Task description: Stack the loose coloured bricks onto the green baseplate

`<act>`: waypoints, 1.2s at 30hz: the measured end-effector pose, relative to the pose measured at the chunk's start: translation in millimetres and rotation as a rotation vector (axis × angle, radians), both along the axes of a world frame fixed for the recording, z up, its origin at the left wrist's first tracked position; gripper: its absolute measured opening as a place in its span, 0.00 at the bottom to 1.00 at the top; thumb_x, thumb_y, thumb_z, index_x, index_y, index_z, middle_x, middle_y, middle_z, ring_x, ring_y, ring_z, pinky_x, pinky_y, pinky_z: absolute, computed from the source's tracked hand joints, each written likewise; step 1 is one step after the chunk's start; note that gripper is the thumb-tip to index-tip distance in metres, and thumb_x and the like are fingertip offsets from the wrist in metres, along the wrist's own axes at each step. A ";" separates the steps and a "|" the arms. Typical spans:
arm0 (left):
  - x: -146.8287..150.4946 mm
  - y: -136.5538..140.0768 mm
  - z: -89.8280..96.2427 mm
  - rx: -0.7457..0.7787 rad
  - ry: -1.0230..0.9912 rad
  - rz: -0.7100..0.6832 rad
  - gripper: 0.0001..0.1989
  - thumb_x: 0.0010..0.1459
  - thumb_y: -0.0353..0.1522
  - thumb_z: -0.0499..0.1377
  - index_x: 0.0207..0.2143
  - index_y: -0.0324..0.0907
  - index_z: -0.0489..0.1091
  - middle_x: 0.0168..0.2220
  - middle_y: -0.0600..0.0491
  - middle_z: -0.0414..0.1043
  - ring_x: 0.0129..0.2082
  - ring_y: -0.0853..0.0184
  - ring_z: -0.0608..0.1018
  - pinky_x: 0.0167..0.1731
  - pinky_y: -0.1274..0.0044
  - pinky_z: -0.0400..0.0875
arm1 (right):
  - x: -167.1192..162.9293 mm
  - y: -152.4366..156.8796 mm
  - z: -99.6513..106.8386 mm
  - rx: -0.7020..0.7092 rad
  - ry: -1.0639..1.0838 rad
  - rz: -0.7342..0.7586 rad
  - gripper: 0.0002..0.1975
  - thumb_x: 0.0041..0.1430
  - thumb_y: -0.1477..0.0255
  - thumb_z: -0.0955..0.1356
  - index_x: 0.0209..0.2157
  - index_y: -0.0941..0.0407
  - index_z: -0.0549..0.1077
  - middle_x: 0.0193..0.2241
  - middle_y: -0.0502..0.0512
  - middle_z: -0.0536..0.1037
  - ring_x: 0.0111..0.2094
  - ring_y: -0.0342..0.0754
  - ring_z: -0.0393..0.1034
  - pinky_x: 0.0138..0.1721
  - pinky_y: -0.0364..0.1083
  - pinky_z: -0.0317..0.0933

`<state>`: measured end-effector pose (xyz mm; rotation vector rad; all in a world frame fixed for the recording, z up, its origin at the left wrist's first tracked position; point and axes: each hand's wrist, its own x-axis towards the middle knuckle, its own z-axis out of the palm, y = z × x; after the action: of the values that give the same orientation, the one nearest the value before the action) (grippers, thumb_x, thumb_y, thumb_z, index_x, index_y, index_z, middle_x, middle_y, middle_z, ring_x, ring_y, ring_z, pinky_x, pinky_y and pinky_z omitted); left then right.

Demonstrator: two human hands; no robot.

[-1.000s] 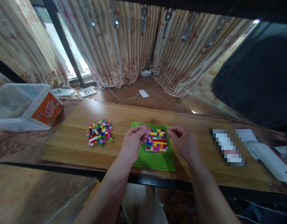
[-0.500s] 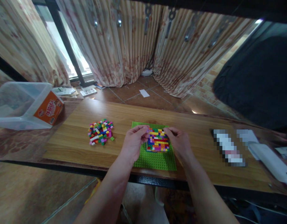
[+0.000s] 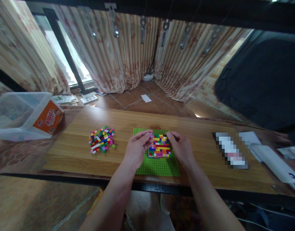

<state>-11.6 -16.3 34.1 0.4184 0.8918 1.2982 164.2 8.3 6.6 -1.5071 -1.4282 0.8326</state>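
A block of many-coloured toy bricks (image 3: 160, 147) stands on a green studded baseplate (image 3: 159, 168) in front of me. At the block's far left corner, my left hand (image 3: 136, 146) pinches a small purple brick (image 3: 151, 135) between thumb and fingertips. My right hand (image 3: 182, 146) is at the block's right side, its thumb and bent fingers against the far right corner. Whether those fingers also hold a loose brick is hidden. To the left, a pile of loose bricks (image 3: 101, 139) lies on the wooden tabletop (image 3: 75, 150).
A clear plastic bin (image 3: 24, 131) with an orange label stands at the far left. A blurred-out flat object (image 3: 231, 150) lies to the right, beside a white device (image 3: 272, 162). The table's dark front edge (image 3: 161, 187) runs below my forearms.
The view has tilted up slightly and shifted a little right. Both hands stay at the block's far corners, with only slight finger movement.
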 end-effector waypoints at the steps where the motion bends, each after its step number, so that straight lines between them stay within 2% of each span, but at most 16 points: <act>1: 0.1 -0.3 0.2 0.008 -0.001 -0.006 0.14 0.41 0.32 0.71 0.33 0.37 0.78 0.26 0.53 0.75 0.24 0.76 0.74 0.27 0.83 0.70 | 0.2 -0.3 1.7 0.048 0.005 -0.027 0.16 0.59 0.59 0.66 0.31 0.57 0.79 0.28 0.52 0.80 0.32 0.48 0.73 0.35 0.46 0.64; 4: 0.6 -0.4 -0.4 0.020 0.005 -0.029 0.15 0.41 0.32 0.71 0.34 0.37 0.79 0.27 0.53 0.77 0.23 0.76 0.75 0.27 0.83 0.70 | -2.3 -4.7 10.2 0.194 0.058 -0.024 0.12 0.59 0.62 0.67 0.35 0.55 0.79 0.35 0.54 0.80 0.36 0.48 0.74 0.39 0.47 0.66; 8: 1.3 0.4 -2.0 0.039 0.000 -0.061 0.16 0.42 0.32 0.71 0.35 0.37 0.79 0.29 0.51 0.78 0.23 0.75 0.76 0.27 0.82 0.70 | -10.6 -15.6 24.0 0.264 0.030 0.231 0.12 0.58 0.67 0.70 0.45 0.50 0.77 0.43 0.54 0.78 0.41 0.47 0.73 0.43 0.48 0.67; 10: 1.6 0.4 -2.2 0.056 -0.010 -0.080 0.16 0.42 0.32 0.71 0.35 0.37 0.78 0.29 0.51 0.78 0.24 0.74 0.76 0.28 0.82 0.70 | -14.6 -19.6 28.5 0.285 -0.018 0.306 0.14 0.57 0.68 0.70 0.46 0.49 0.76 0.45 0.53 0.77 0.45 0.48 0.72 0.48 0.50 0.66; 13: 2.6 -0.4 -1.4 0.071 -0.018 -0.123 0.16 0.42 0.32 0.72 0.35 0.37 0.78 0.29 0.51 0.79 0.24 0.74 0.76 0.29 0.81 0.71 | -19.1 -22.2 31.0 0.289 -0.051 0.318 0.12 0.58 0.70 0.70 0.46 0.48 0.77 0.46 0.53 0.76 0.49 0.48 0.71 0.52 0.52 0.64; 18: 5.2 -2.3 0.9 0.082 0.022 -0.164 0.16 0.42 0.33 0.71 0.36 0.37 0.78 0.27 0.51 0.78 0.23 0.74 0.75 0.27 0.81 0.69 | -18.0 -21.1 31.6 0.326 -0.039 0.312 0.08 0.60 0.70 0.69 0.40 0.50 0.78 0.43 0.54 0.77 0.47 0.49 0.72 0.51 0.52 0.64; 21: 4.4 -1.3 1.4 0.097 0.099 -0.115 0.15 0.44 0.34 0.70 0.36 0.37 0.78 0.29 0.50 0.79 0.22 0.75 0.74 0.23 0.83 0.64 | -2.1 -15.7 30.0 0.343 -0.039 0.254 0.06 0.59 0.68 0.69 0.38 0.51 0.79 0.42 0.53 0.78 0.46 0.49 0.72 0.50 0.51 0.65; 24: 0.2 2.3 0.3 0.037 0.176 0.066 0.13 0.43 0.32 0.68 0.33 0.37 0.77 0.30 0.51 0.78 0.21 0.77 0.71 0.21 0.83 0.60 | 22.1 -6.7 23.4 0.253 -0.044 0.164 0.08 0.59 0.65 0.69 0.39 0.51 0.79 0.41 0.54 0.79 0.44 0.49 0.73 0.47 0.50 0.65; 26: -2.8 5.2 -1.3 -0.034 0.199 0.175 0.12 0.40 0.31 0.68 0.31 0.38 0.77 0.29 0.53 0.77 0.22 0.77 0.70 0.21 0.84 0.58 | 34.5 -1.2 17.0 0.160 -0.071 0.168 0.09 0.58 0.64 0.70 0.38 0.52 0.79 0.40 0.54 0.80 0.42 0.49 0.73 0.45 0.50 0.65; 28: -4.2 7.2 -2.9 -0.087 0.208 0.220 0.12 0.38 0.30 0.68 0.30 0.38 0.76 0.29 0.54 0.76 0.23 0.77 0.70 0.23 0.83 0.58 | 39.6 2.3 11.3 0.088 -0.075 0.184 0.10 0.57 0.63 0.70 0.37 0.52 0.80 0.39 0.54 0.80 0.41 0.49 0.74 0.44 0.49 0.65; 36: 1.4 6.3 -7.1 -0.138 0.249 0.121 0.13 0.38 0.32 0.68 0.31 0.39 0.78 0.31 0.54 0.76 0.29 0.74 0.72 0.30 0.80 0.61 | 29.2 5.6 2.4 -0.009 -0.030 0.225 0.11 0.53 0.63 0.71 0.35 0.54 0.80 0.35 0.54 0.81 0.38 0.49 0.74 0.40 0.48 0.67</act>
<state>-10.2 -10.0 27.0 0.4290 1.2243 1.3029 193.3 13.9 9.0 -1.3873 -1.6395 0.9561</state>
